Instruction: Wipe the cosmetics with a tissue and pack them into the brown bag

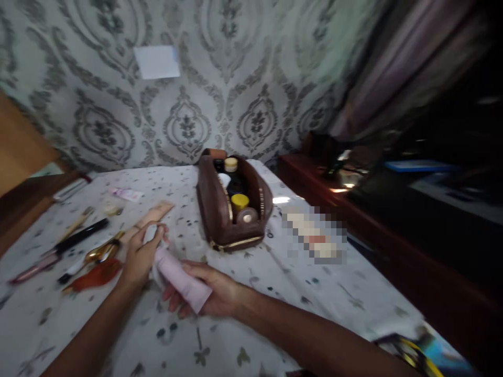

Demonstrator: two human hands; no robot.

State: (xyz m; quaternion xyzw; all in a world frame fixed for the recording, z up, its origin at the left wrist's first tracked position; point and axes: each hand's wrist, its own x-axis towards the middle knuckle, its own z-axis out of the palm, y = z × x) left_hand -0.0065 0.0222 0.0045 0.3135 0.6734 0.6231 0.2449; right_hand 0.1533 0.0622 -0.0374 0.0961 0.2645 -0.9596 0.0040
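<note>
A pale pink squeeze tube (183, 280) is held at a slant between my hands, above the cloth-covered table. My right hand (220, 290) wraps around its flat lower end from below. My left hand (141, 254) is closed at its upper end, where something white (150, 233), perhaps the cap, shows between thumb and fingers. Some thin white material, too blurred to name, shows behind the tube. Beyond my hands stands a brown toiletry bag (212, 220), unzipped, with several containers inside, among them a yellow-lidded jar (239, 201).
Left of my hands lie a black-and-pink stick-shaped item (82, 235), a brush (74, 225), a gold item (102, 251), an orange-brown item (96, 276), a beige tube (157, 211) and a small pink-and-white tube (126, 194). A blurred-out item (312, 235) lies right of the bag.
</note>
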